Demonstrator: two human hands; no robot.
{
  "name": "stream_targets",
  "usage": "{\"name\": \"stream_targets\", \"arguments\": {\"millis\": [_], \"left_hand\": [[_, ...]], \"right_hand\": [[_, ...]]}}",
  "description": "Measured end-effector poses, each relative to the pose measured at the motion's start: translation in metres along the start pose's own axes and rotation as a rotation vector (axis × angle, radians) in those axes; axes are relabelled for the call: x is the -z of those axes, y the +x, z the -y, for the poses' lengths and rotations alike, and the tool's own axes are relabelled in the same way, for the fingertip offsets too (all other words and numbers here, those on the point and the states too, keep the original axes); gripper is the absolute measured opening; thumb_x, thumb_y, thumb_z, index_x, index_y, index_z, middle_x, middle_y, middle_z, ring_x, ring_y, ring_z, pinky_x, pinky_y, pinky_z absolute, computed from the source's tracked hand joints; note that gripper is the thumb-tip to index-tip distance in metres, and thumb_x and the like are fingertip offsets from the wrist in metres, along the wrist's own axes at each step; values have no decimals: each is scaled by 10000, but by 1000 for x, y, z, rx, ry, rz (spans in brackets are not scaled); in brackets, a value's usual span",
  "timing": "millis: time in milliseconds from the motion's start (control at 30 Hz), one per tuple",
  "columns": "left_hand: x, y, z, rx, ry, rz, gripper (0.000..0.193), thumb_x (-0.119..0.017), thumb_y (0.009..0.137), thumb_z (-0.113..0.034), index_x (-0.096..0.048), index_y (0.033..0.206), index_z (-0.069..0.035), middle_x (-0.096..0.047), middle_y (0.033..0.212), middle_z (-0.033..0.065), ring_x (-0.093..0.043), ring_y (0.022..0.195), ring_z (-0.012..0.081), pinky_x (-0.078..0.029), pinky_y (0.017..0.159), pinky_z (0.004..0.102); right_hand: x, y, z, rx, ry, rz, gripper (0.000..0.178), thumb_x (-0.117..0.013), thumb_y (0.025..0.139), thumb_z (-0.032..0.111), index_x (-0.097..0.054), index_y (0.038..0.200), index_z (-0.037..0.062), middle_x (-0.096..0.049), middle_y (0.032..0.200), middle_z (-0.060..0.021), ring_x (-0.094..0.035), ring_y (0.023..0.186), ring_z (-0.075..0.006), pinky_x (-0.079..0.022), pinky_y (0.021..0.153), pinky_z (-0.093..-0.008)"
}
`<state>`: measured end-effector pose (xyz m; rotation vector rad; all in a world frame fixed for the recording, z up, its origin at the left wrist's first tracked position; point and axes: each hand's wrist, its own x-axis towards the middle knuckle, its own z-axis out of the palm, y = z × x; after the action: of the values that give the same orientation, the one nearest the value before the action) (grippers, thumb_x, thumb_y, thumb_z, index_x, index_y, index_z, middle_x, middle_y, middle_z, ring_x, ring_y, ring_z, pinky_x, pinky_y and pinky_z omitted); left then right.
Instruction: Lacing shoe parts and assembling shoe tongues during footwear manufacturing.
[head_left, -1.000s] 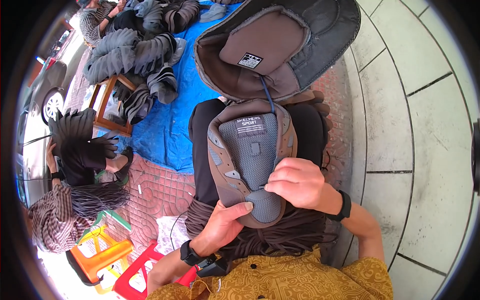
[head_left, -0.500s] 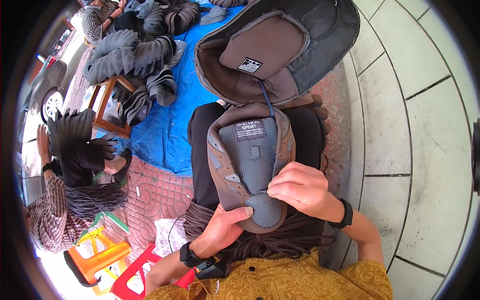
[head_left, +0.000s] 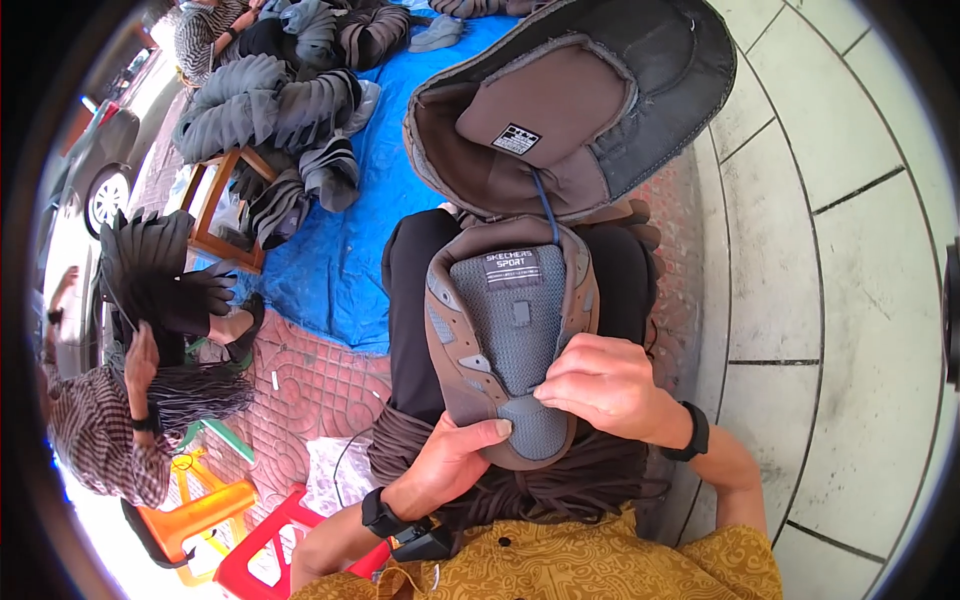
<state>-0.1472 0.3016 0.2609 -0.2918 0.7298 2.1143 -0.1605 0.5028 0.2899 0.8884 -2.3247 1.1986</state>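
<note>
The left hand (head_left: 450, 460) cups the brown and grey mesh shoe upper (head_left: 505, 340) from below. The right hand (head_left: 600, 385) pinches its near middle, likely threading; next needs a careful pull.

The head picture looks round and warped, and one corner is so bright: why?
Head view: a fisheye lens bends the pavement tiles near the rim and leaves black corners; sunlight washes out the lower left by the orange stool; the shoe upper under both hands is sharp.

Left hand (head_left: 450, 462) and right hand (head_left: 600, 388) gripping brown-grey shoe upper (head_left: 505, 345), blue tarp (head_left: 350, 240) beyond
</note>
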Motion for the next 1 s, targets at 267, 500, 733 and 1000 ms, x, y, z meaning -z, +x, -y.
{"name": "stream_targets", "arguments": {"millis": [267,500,733,1000], "left_hand": [[2,2,1,-4,2,-4,410,-557,798,22,-445,1191,-8,-535,1154,94,-510,1069,198,-392,938,372],[1,1,1,7,9,-20,407,-549,798,31,-446,1189,-6,-526,1167,97,-502,1083,202,-390,940,376],[1,0,1,0,1,-13,399,-544,802,33,-447,1188,-6,-532,1157,97,-507,1076,198,-392,944,377],[3,0,3,1,-3,-23,390,-537,802,42,-456,1180,-9,-542,1141,88,-518,1058,191,-398,936,371]], "right_hand": [[6,-6,5,-56,-22,-51,175,-732,588,0,-628,728,11,-610,709,-62,-586,617,-197,-474,521,-271],[1,-5,4,-13,-95,-67,152,-678,561,8,-602,689,38,-554,688,-30,-535,608,-164,-445,480,-261],[1,-5,5,33,-173,-34,159,-655,542,13,-596,688,33,-546,692,-36,-528,598,-169,-435,469,-260],[-1,-8,-3,-52,115,-65,167,-716,558,-12,-628,698,6,-608,715,-74,-583,620,-197,-467,507,-274]]}}
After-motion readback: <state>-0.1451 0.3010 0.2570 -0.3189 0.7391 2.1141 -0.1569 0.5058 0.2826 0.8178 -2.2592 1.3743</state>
